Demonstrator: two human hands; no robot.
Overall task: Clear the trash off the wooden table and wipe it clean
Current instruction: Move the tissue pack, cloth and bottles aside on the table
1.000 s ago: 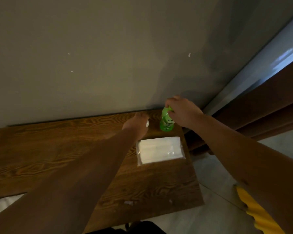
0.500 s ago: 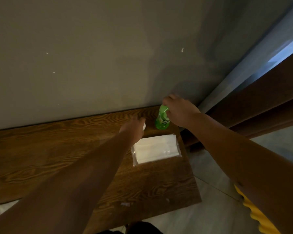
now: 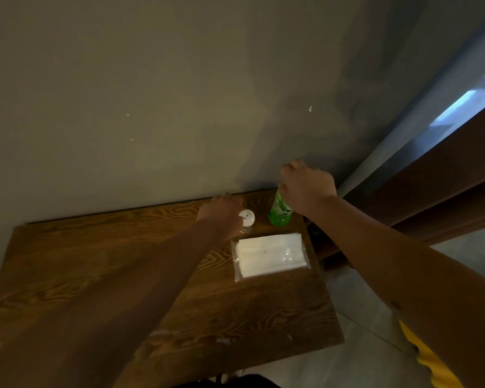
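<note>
A green bottle (image 3: 279, 214) stands upright at the far right corner of the wooden table (image 3: 95, 264). My right hand (image 3: 307, 186) is closed over its top. Left of it stands a small shaker (image 3: 246, 219) with a white perforated cap. My left hand (image 3: 221, 212) wraps around the shaker's left side, and its body is mostly hidden by the fingers. In front of both lies a flat white tissue pack (image 3: 270, 256) in clear plastic. Small pale scraps (image 3: 223, 340) lie near the table's front edge.
The table's back edge meets a plain grey wall (image 3: 151, 107). A brown curtain (image 3: 445, 177) and a strip of window hang to the right. Grey floor (image 3: 361, 317) shows past the table's right edge.
My left hand has shifted left and back, so the shaker's white cap now shows. My right hand stays on the green bottle's top. The camera has tilted slightly.
</note>
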